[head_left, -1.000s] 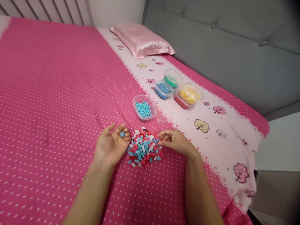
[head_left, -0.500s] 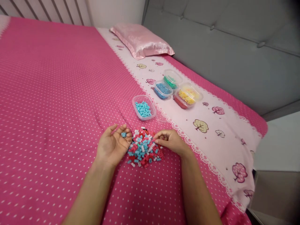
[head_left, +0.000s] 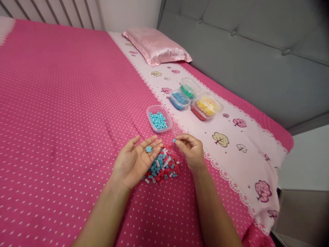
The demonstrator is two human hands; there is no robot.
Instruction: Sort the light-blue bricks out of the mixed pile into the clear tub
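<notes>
A heap of small red, light-blue and white bricks (head_left: 164, 166) lies on the pink dotted bedsheet (head_left: 64, 113). My left hand (head_left: 135, 161) is palm up over the heap's left side, fingers spread, with one light-blue brick (head_left: 148, 149) resting on the fingers. My right hand (head_left: 191, 151) hovers above the heap's right side and pinches another light-blue brick (head_left: 174, 140) between thumb and fingertips. Just beyond the heap stands a clear tub of light-blue bricks (head_left: 158, 119).
Further back on the pale tree-print strip are clear tubs of dark-blue (head_left: 179, 99), green (head_left: 189, 88), yellow (head_left: 209, 104) and red (head_left: 197, 112) bricks. A pink satin pillow (head_left: 156, 46) lies at the head. A grey padded headboard (head_left: 244, 51) runs along the right; the bed's edge drops off at right.
My right hand lifted off the heap with a light-blue brick pinched in its fingertips. My left hand slid right over the heap, the brick still on its fingers.
</notes>
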